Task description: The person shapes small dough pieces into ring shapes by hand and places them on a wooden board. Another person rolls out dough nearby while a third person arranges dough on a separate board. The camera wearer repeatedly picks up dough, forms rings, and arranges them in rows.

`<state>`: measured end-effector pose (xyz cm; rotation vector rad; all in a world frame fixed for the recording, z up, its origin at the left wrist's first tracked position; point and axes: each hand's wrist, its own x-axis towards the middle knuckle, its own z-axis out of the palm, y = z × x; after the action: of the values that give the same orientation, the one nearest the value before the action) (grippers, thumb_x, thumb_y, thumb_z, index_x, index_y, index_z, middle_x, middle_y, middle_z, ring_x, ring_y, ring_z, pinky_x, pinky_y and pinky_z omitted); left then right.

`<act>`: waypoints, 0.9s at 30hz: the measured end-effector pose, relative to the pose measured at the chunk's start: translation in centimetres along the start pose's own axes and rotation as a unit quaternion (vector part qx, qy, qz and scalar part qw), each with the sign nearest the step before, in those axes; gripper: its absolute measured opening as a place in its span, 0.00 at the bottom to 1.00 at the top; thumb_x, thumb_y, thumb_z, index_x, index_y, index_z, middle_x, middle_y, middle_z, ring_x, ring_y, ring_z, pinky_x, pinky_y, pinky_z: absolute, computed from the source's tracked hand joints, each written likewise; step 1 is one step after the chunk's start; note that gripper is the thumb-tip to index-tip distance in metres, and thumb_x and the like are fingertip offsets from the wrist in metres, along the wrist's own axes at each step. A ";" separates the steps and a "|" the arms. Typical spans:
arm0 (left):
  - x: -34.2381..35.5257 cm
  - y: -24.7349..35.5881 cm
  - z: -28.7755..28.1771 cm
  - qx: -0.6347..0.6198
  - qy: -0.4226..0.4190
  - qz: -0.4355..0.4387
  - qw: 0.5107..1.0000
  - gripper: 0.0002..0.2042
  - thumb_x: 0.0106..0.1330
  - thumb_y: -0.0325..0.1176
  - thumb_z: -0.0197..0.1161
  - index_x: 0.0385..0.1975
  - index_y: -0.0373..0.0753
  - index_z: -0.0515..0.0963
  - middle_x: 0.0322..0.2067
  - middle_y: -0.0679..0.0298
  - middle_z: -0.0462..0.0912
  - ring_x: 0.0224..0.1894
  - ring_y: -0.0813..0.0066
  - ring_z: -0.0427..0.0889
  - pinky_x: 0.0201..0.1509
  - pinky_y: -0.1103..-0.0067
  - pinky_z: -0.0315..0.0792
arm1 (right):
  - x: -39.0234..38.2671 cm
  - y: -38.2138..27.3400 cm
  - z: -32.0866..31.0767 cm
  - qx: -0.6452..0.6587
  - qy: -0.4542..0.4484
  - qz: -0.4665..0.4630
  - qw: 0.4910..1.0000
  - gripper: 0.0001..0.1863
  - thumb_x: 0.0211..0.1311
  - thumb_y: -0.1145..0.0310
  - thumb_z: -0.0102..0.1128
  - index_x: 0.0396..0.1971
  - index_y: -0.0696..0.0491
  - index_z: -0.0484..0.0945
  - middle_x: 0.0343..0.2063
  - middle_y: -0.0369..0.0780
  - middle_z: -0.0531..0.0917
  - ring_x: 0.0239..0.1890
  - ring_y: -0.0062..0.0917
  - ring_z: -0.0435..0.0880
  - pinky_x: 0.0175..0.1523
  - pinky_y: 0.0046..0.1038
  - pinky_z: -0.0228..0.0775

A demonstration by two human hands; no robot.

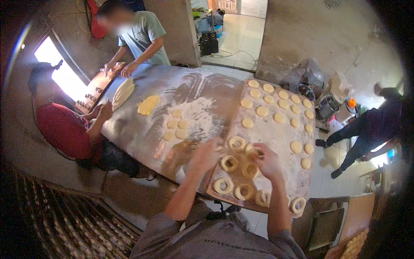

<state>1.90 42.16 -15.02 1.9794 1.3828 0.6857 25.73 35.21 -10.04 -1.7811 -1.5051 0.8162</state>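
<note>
My right hand (268, 162) is closed over the floured board (276, 134), its fingers curled at the edge of a pale dough ring (250, 149). Left of it, my left hand (208, 151) hovers by the board's left edge, smeared by motion, so its fingers are unclear. Dough rings lie around my hands, one (236, 143) between them and another (229, 163) nearer me. Along the near edge sit several more, including a ring (223, 185) at the left and a ring (297, 204) at the right. Flat dough rounds (278, 118) stand in rows farther back.
A metal table (142, 125) carries scattered flour, a few dough rounds (172, 124), a yellow lump (148, 105) and a long dough piece (123, 93). Two people work at its far left by a tray (97, 88). Another person (366, 125) stands at the right, near buckets (327, 106).
</note>
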 end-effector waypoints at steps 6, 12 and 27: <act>-0.2 -9.0 -9.6 0.123 -0.122 -0.120 0.978 0.16 0.58 0.40 0.66 0.42 0.39 0.76 0.40 0.47 0.81 0.46 0.51 0.79 0.50 0.62 0.72 | 16.3 -5.7 16.1 -0.040 -0.122 -0.113 0.985 0.18 0.52 0.59 0.64 0.40 0.54 0.80 0.35 0.45 0.84 0.39 0.38 0.83 0.46 0.36 0.74; 0.7 -11.5 -10.9 0.130 0.029 -0.037 0.990 0.16 0.62 0.42 0.62 0.43 0.38 0.76 0.41 0.43 0.78 0.48 0.48 0.76 0.49 0.60 0.72 | 22.9 -3.8 25.1 -0.296 -0.043 -0.137 0.944 0.18 0.49 0.57 0.65 0.34 0.56 0.79 0.35 0.49 0.82 0.41 0.43 0.81 0.46 0.39 0.73; 6.2 -11.4 -11.7 -0.134 0.010 0.031 0.990 0.16 0.51 0.26 0.68 0.41 0.31 0.77 0.31 0.55 0.81 0.34 0.64 0.82 0.42 0.72 0.75 | 14.2 -8.9 23.5 -0.120 0.208 -0.174 0.955 0.26 0.54 0.66 0.65 0.52 0.54 0.67 0.36 0.44 0.77 0.40 0.36 0.78 0.46 0.35 0.70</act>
<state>-11.57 53.25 -15.14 1.8121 1.1764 0.8725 3.77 52.37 -17.34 -1.6502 -1.6060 0.0772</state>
